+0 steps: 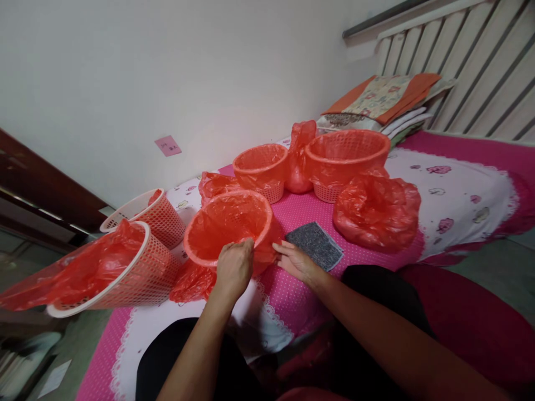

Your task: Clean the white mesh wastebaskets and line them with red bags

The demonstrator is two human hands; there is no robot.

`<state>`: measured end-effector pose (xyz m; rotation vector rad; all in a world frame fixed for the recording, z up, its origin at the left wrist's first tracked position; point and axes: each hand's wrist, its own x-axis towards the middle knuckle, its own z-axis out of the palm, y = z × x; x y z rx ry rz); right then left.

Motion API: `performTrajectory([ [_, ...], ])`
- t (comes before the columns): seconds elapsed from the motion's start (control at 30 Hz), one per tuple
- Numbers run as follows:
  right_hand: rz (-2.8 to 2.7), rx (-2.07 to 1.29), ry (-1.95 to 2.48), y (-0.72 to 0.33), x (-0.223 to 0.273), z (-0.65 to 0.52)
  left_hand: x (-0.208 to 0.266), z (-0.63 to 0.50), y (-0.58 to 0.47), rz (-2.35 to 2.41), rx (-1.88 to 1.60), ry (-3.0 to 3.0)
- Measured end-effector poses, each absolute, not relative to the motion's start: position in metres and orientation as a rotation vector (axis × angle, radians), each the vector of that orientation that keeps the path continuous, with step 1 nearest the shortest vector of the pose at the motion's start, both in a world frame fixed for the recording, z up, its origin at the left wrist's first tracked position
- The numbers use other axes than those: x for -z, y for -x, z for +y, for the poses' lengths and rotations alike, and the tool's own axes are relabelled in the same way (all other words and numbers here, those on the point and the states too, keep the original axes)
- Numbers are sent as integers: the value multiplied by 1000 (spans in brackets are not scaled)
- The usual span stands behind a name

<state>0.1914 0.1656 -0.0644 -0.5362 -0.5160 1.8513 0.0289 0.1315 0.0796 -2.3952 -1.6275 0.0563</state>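
Right in front of me stands a plastic basket (228,196) lined with a red plastic bag (217,225), its edge folded out over the rim. My left hand (236,264) is closed on the bag at the near rim, knuckles up. On the basket's right side, my right hand (295,260) pinches the bag's outer fold between thumb and fingers. Loose red plastic (194,281) spreads below the basket on the left. Just beyond my right hand lies a dark grey cloth (315,245).
Two more lined baskets, a smaller one (259,184) and a larger one (349,147), stand behind. Right of them sits a puffed red bag (378,214). Two white-rimmed baskets (161,273) with red bags lean at the left edge. Folded bedding (384,97) lies by the headboard.
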Motion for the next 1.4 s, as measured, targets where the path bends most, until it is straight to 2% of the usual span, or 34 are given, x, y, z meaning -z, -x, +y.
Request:
performTrajectory([
  [0.3, -384, -1760, 751, -192, 91, 173, -78, 133, -25, -1612, -59, 2383],
  [0.6, -538, -1928, 511, -179, 71, 154, -79, 134, -26, -1603, -73, 2372],
  [0.9, -624, -2001, 630, -170, 80, 142, -80, 134, -25, -1617, -82, 2359],
  [1.13, -676, -1992, 464, -166, 61, 131, -79, 133, -27, -1635, -56, 2368],
  [1.4, -755, -1993, 630, -160, 84, 138, -76, 133, -27, -1646, 15, 2331],
])
